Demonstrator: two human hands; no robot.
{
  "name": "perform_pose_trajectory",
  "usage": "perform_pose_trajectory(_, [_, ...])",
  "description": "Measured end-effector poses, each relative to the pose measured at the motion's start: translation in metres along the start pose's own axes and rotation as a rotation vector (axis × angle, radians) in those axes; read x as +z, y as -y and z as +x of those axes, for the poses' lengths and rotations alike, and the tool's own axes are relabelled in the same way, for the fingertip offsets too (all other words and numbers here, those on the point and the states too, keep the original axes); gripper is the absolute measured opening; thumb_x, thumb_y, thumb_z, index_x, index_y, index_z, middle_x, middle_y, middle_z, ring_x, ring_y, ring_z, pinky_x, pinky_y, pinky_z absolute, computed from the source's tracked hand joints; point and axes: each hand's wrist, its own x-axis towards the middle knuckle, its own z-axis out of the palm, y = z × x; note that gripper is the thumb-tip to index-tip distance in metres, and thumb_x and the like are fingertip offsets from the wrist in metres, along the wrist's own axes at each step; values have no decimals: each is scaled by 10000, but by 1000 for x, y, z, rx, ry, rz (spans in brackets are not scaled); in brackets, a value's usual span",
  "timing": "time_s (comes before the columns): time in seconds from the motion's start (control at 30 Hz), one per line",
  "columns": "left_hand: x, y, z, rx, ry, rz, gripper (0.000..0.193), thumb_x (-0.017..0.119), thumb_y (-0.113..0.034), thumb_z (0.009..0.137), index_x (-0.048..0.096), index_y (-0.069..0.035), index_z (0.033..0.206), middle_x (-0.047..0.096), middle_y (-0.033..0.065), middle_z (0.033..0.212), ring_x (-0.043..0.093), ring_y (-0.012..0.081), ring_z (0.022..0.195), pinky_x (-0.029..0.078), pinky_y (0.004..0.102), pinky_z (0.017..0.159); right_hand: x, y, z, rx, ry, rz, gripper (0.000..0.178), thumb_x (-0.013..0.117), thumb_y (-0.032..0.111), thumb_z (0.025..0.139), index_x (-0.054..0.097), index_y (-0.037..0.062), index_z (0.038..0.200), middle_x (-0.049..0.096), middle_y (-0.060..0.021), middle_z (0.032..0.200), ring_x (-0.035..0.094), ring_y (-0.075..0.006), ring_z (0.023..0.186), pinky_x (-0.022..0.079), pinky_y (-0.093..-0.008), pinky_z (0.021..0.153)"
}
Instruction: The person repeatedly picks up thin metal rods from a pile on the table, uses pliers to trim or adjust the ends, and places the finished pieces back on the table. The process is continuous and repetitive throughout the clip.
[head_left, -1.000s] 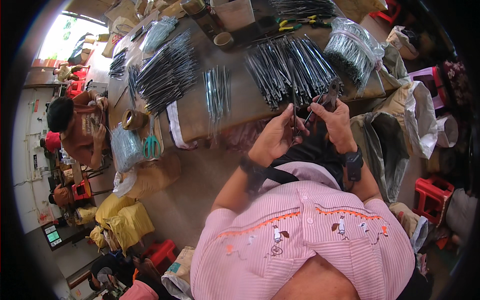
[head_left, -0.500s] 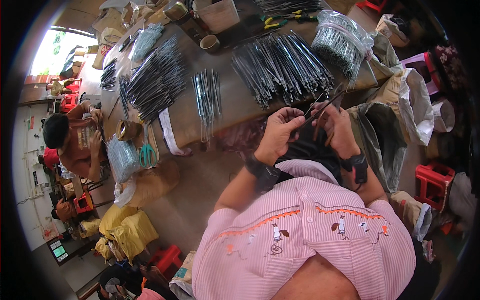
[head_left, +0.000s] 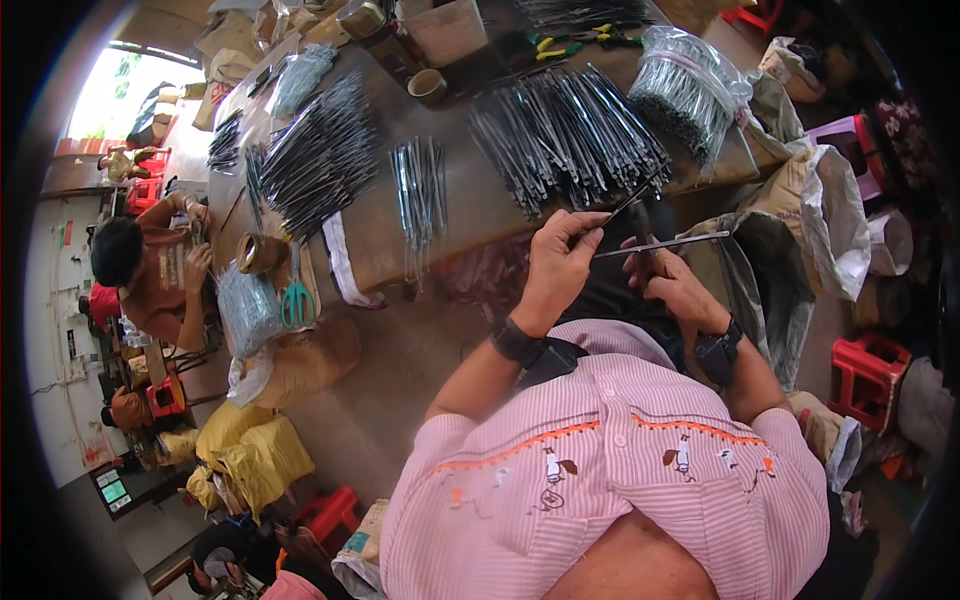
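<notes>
My left hand is pinched, thumb against fingers, on a thin dark metal strip that points up and to the right. Close beside it, my right hand is closed round a dark plier-like tool, blurred and partly covered by the fingers. A second, lighter thin strip crosses sideways at the tool, one end near my left fingers; what grips it I cannot make out. Just beyond my hands, a wide row of similar dark strips lies on the table.
A smaller strip bundle and a large pile lie to the left. Bagged strips sit at the right corner, with pliers behind. Teal-handled scissors lie near a co-worker. An open sack stands at right.
My right hand has moved down and turned, bringing the tool upright. The lighter strip now shows crosswise. My left hand has shifted slightly and its strip points toward the row.
</notes>
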Motion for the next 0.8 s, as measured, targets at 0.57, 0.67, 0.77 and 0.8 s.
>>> perform_pose_trajectory(0.57, [0,10,4,10,-6,49,165,619,-4,824,680,11,977,622,105,797,588,176,725,467,279,683,-14,6,7,-268,-279,-908,231,556,142,743,600,43,947,574,-213,698,569,-429,688,454,-469,611])
perform_pose_trajectory(0.67, [-6,5,6,51,26,104,189,612,-44,851,672,-2,1025,603,74,831,547,136,686,442,265,626,-10,11,12,-302,-305,-949,182,549,170,751,606,72,894,593,-222,711,577,-441,702,456,-509,618])
perform_pose_trajectory(0.77, [-17,-2,6,132,67,330,299,648,-221,888,647,-22,1111,516,71,854,527,163,766,437,286,681,-3,18,14,-224,-294,-861,192,559,175,751,612,89,914,600,-229,712,586,-444,706,465,-505,628])
perform_pose_trajectory(0.8, [-20,-4,4,129,51,372,339,671,-245,871,642,-19,1121,501,83,872,521,183,797,436,294,711,0,20,17,-224,-296,-837,195,560,174,752,612,88,919,602,-229,712,590,-441,708,466,-501,628])
